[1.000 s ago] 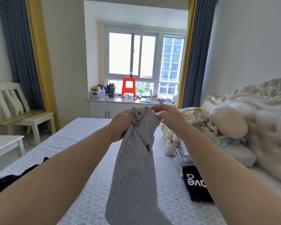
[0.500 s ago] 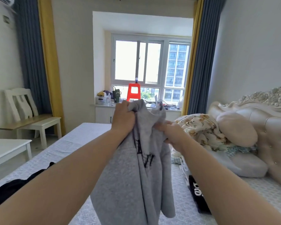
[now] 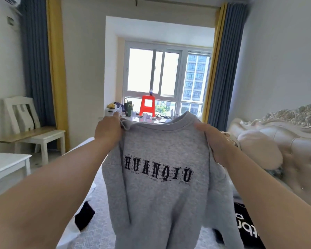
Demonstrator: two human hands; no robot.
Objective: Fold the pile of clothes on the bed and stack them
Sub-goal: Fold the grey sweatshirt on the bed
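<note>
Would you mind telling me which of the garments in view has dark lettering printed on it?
The grey sweatshirt held up by both hands, reading HUANQIU. The black garment at lower right has white lettering, and the other black garment shows none.

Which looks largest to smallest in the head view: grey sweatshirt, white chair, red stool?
1. Grey sweatshirt, by far the largest, though it hangs close to the camera.
2. White chair, by the left curtain.
3. Red stool, far off at the window, so its smallness is partly distance.
</note>
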